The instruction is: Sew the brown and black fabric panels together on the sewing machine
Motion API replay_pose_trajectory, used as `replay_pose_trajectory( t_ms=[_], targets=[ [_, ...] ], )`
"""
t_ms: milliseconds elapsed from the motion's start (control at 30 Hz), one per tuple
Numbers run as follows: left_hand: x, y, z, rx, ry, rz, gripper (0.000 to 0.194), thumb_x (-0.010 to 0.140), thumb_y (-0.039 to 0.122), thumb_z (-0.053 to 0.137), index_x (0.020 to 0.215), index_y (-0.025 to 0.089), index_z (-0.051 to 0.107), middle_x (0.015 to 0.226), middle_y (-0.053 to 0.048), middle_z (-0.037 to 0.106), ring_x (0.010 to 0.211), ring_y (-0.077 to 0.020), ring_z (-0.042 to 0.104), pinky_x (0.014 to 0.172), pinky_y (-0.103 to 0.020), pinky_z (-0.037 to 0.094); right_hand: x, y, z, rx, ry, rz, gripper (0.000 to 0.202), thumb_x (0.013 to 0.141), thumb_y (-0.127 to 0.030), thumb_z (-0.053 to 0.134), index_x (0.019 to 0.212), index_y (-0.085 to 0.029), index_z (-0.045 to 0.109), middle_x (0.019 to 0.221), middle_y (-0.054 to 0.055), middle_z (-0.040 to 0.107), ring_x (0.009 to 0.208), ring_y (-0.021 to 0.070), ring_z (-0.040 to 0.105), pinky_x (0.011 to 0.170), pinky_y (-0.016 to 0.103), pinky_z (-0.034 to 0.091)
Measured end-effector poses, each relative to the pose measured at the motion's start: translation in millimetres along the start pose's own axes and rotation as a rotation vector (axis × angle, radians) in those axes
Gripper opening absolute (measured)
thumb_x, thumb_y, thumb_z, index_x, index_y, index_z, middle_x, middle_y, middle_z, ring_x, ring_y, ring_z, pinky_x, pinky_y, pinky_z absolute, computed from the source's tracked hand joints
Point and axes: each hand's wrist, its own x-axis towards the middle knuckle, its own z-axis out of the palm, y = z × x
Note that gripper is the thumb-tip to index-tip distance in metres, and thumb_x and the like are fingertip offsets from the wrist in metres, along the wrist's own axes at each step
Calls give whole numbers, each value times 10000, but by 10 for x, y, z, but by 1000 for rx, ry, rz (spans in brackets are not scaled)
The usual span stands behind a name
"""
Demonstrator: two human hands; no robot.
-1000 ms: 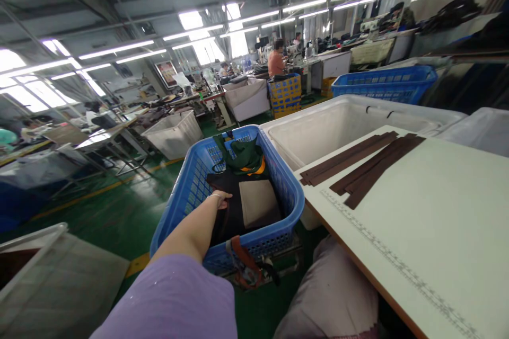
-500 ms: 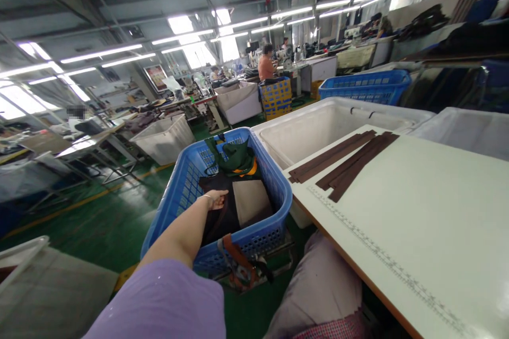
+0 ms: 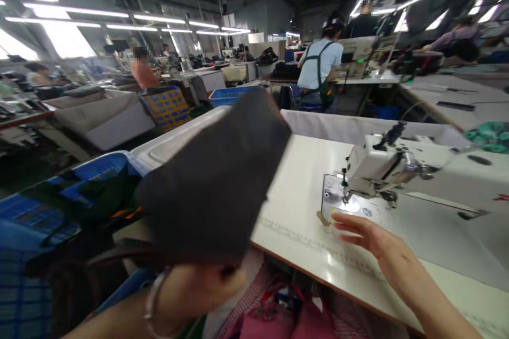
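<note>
My left hand [image 3: 199,288], with a bracelet on its wrist, grips the lower edge of a large dark grey panel [image 3: 214,185], fabric or leather, held up and blurred by motion. A brown strap-like piece [image 3: 127,251] trails beside it over the blue basket [image 3: 137,167]. My right hand [image 3: 382,246] is stretched out with its fingers apart, over the white table [image 3: 302,169], near the metal needle plate [image 3: 334,190] of a sewing machine [image 3: 421,167]. A small tan piece [image 3: 324,218] lies by the plate's corner, close to my right fingertips.
Dark green cloth [image 3: 107,196] lies in the basket at left. A white bin [image 3: 175,135] stands behind the panel, with another blue basket [image 3: 228,96] farther back. A seated person in a light blue shirt [image 3: 324,63] works beyond the table. Printed ruler marks run along the table's front edge.
My left hand has come up out of the basket with the dark panel. The view has swung right, bringing the sewing machine and my right hand into sight. The panel covers where the brown strips lay.
</note>
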Motion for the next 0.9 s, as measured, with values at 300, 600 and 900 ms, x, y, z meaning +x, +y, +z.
replay_pose_trajectory(
  t_ms=[300, 600, 900],
  targets=[
    [332, 316, 1217, 142, -656, 690, 242, 962, 368, 445, 1029, 205, 610, 1113, -30, 629, 1128, -157, 524, 1101, -354, 319, -240, 426, -399, -267, 194, 238, 581, 778, -458, 635, 1293, -229, 495, 1281, 71, 590, 1149, 305, 560, 1000, 448, 431],
    [1361, -98, 1594, 379, -585, 295, 525, 645, 551, 772, 971, 179, 596, 943, -63, 586, 932, -241, 558, 790, -324, 452, -349, 436, -524, -576, 200, 225, 454, 847, -404, 507, 1280, -267, 488, 1120, 29, 668, 1002, 258, 634, 845, 378, 516],
    [1357, 73, 1679, 255, -796, 393, 397, 741, 373, 737, 1056, 204, 563, 977, -31, 624, 892, -205, 592, 754, -275, 449, -52, 192, -122, -1055, 158, -340, 557, 893, -221, 459, 1427, -146, 324, 1412, 151, 423, 1299, 282, 378, 1098, 494, 277]
  ],
)
